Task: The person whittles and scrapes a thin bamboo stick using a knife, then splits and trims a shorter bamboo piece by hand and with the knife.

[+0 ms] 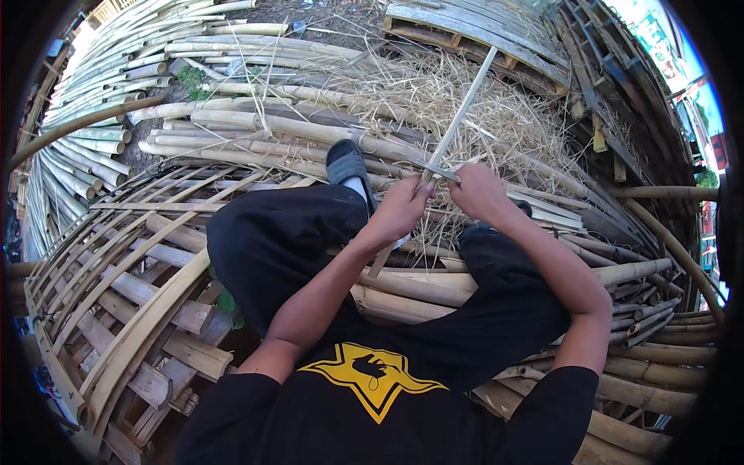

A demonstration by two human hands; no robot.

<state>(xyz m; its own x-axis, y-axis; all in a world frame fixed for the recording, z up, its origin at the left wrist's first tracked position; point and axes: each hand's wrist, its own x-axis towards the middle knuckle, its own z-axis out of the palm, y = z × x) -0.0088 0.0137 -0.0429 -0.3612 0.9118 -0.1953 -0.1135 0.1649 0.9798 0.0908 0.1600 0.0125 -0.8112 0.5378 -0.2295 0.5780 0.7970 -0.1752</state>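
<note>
While my left hand (401, 209) pinches a pale bamboo strip (463, 110) that slants away from me, one end sticking out below it, my right hand (478, 190) grips a short blade (442, 171) lying across the strip, just beside my left hand. Split bamboo (411, 290) lies between my legs (291, 244), and a bamboo lattice (199, 356) sits at my left. Farther out, straw (535, 124) litters poles (302, 133) on the ground (333, 25), with a wooden pallet (488, 27) beyond.
</note>
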